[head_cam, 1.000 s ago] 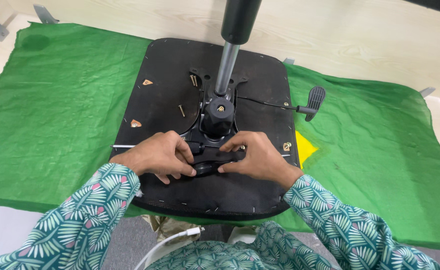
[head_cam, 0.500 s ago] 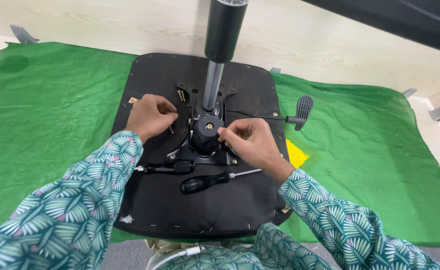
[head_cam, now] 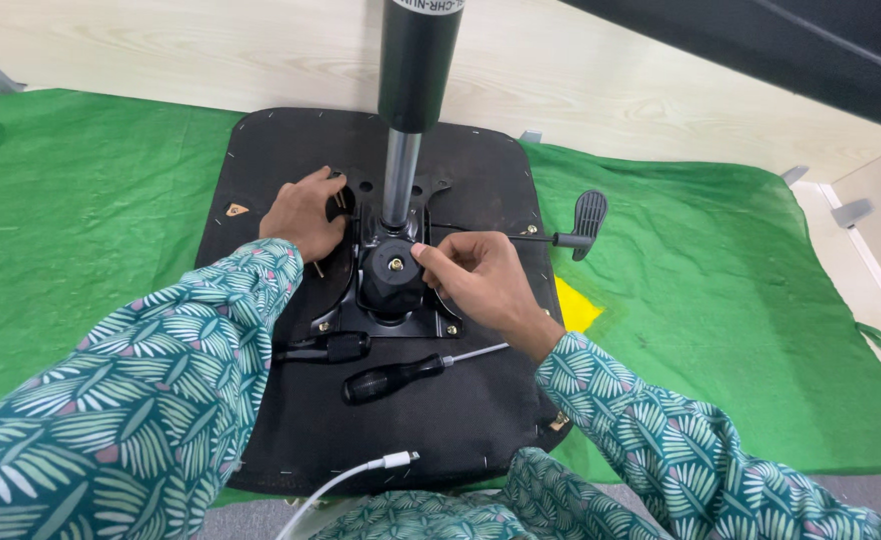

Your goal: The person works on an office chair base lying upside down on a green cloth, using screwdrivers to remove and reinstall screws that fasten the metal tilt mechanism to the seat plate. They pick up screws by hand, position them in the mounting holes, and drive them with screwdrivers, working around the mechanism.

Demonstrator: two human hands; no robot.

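- A green cloth [head_cam: 91,220] covers the worktop you are bent over, with pale wood-look flooring beyond it and a dark panel at the far right.
- On the cloth lies an upturned black chair seat base [head_cam: 291,150], flat side up, with a black metal tilt mechanism plate [head_cam: 386,320] fixed at its middle.
- Your left hand [head_cam: 306,215] rests curled on the plate's left edge, fingers closed over a small dark part there; what exactly it grips I cannot tell.
- Your right hand [head_cam: 476,275] is pinched, thumb and fingertips together, on the right side of the round black knob [head_cam: 393,275] at the plate's middle.
- Just beyond both hands rises the black and silver gas lift column [head_cam: 408,100], upright.
- Right of your right hand a thin rod ends in a grey plastic paddle lever [head_cam: 589,215].
- Nearer you than both hands lie two black-handled screwdrivers [head_cam: 401,375], loose on the seat base, with a white cable [head_cam: 361,470] closer still.
- Judging by its build, the mechanism is stiff, heavy steel with hard edges; the tall column likely makes the assembly top-heavy.
- Grip the plate's rim or the knob's ribbed side; the polished column would probably be slippery.
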